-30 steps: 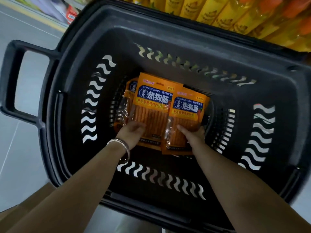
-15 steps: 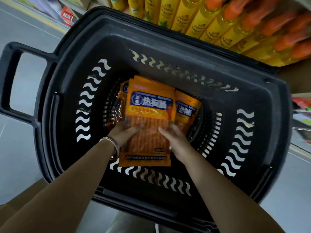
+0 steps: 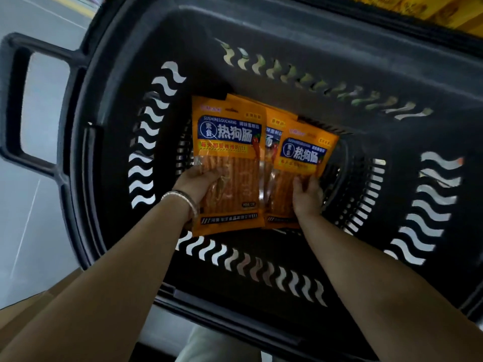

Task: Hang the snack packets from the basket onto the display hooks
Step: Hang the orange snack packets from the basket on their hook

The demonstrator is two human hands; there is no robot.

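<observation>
Head view, left hand (image 3: 198,181) clasps front packet (image 3: 230,142), right hand (image 3: 307,194) clasps rear packet (image 3: 303,152), deep basket (image 3: 287,56) surrounds

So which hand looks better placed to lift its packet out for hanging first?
Left, probably. The left hand grips the front packet, which lies on top with nothing over it. The right hand holds the right packet, which looks deeper among the others.

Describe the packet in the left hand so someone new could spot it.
Inside the black basket, orange snack packets are fanned out. Take the leftmost packet, held by the left hand wearing a bracelet. Its whole front shows and it overlaps the half-hidden middle packet; the right packet is tilted, in the right hand.
</observation>
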